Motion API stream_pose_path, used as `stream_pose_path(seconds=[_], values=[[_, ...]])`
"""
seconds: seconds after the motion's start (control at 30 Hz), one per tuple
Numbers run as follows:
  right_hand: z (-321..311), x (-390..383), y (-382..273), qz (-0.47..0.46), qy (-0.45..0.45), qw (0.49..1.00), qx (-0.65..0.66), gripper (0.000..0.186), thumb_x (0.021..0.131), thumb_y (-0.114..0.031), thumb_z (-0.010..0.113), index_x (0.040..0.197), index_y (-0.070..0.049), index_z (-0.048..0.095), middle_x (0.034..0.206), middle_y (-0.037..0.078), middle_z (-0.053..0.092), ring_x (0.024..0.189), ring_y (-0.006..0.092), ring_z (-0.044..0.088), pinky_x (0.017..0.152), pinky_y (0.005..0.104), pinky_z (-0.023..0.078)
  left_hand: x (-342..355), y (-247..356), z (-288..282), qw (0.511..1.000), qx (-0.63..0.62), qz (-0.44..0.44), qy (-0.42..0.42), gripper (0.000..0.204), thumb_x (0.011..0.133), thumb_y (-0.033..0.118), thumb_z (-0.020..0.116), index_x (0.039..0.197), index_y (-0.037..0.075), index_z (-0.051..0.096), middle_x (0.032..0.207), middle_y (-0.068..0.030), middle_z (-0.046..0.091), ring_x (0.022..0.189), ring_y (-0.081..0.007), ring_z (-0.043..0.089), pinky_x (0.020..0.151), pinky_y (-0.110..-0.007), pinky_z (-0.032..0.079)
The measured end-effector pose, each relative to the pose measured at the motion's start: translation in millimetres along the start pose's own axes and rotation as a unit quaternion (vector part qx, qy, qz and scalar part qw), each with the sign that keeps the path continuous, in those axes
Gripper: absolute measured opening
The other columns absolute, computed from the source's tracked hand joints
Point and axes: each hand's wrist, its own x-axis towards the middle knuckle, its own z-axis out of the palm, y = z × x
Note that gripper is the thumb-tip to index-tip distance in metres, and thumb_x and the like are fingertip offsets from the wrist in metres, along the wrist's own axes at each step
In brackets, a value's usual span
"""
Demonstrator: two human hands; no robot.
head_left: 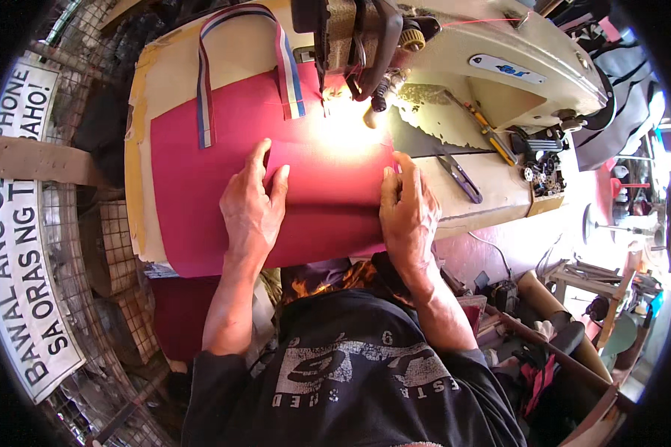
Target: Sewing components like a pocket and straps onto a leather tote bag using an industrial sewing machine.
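A large red-pink fabric panel (pixel 184 179) lies across the sewing machine bed, and a smaller piece of the same fabric (pixel 328 179) is on top of it. At the smaller piece's left edge, my left hand (pixel 252 212) grips it between thumb and fingers. My right hand (pixel 411 216) pinches its right edge. The far edge reaches the bright glow below the sewing machine head (pixel 354 45); the needle's contact with the fabric is lost in glare. A striped webbing handle (pixel 289 71) forms a loop, its two ends lying on the large panel.
Right of the fabric lie thread snips (pixel 461 179) and a yellow-handled tool (pixel 492 134). Several metal bobbins (pixel 548 175) fill a small tray at the bed's right end. Wire mesh and a lettered sign (pixel 30 246) stand on the left. Red thread runs over the machine arm (pixel 492 45).
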Motion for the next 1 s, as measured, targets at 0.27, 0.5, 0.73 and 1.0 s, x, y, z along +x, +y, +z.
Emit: stream_pose_path(seconds=[0.27,0.5,0.73,1.0], values=[[3.3,4.8,-1.2,-0.072,0.017,0.995,-0.073,0.030,0.087,-0.008,0.071,0.116,-0.008,0.067,0.080,0.009,0.056,0.073,0.0284,0.060,0.066,0.0423,0.050,6.6,-2.5,1.9,0.998,0.009,0.068,-0.003,0.038,0.088,0.009,0.074,0.125,0.010,0.065,0.087,-0.0110,0.066,0.077,-0.0320,0.066,0.072,-0.045,0.054],[2.9,6.9,-2.1,-0.065,-0.009,0.993,-0.094,0.032,0.091,-0.009,0.068,0.123,-0.006,0.066,0.080,0.009,0.058,0.073,0.0274,0.060,0.066,0.0414,0.050,-1.6,5.2,-4.3,0.996,0.035,0.080,-0.014,0.024,0.086,-0.001,0.071,0.109,0.005,0.071,0.084,-0.0105,0.060,0.076,-0.0282,0.062,0.072,-0.041,0.051],[3.7,7.1,-4.0,-0.067,-0.020,0.992,-0.107,0.033,0.089,-0.006,0.071,0.122,-0.003,0.069,0.077,0.009,0.056,0.070,0.0260,0.058,0.066,0.0397,0.049,-1.8,3.3,-1.0,0.996,0.052,0.071,0.013,0.025,0.084,0.001,0.074,0.109,0.005,0.072,0.081,-0.0084,0.057,0.074,-0.0270,0.060,0.069,-0.042,0.050],[5.6,5.9,-5.1,-0.050,-0.012,0.995,-0.091,0.032,0.091,-0.001,0.067,0.123,-0.004,0.070,0.078,0.012,0.057,0.068,0.0277,0.057,0.064,0.0416,0.047,-1.0,1.9,0.2,0.996,0.051,0.073,0.010,0.027,0.084,0.000,0.073,0.110,0.004,0.070,0.081,-0.0089,0.056,0.073,-0.0270,0.059,0.070,-0.042,0.050]])
